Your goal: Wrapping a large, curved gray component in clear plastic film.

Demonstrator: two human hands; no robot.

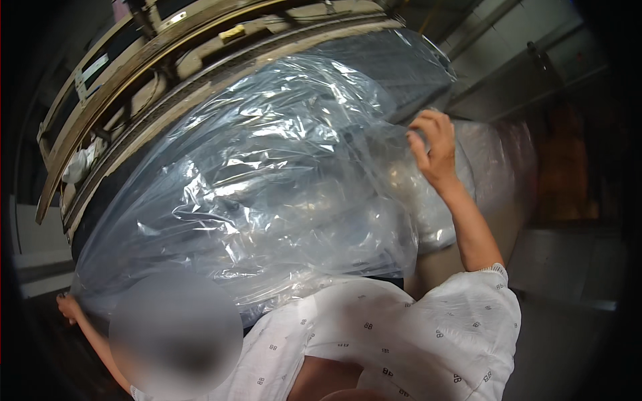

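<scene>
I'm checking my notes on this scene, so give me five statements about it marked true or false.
1. The bare left hand is near the left end of the wide, clear plastic sheet. True.
2. The bare right hand is beside the left. False: they are far apart.
3. The sheet is matte red. False: it is clear and shiny.
4. The white fabric shirt bears small dark markings. True.
5. Its right sleeve covers the wrist. False: the forearm is bare.

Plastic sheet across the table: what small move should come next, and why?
Perhaps lower the right hand and smooth the plastic sheet gently rightward: its middle is visibly wrinkled, the right hand shows no clear hold, and the left hand is at its left end.
</scene>
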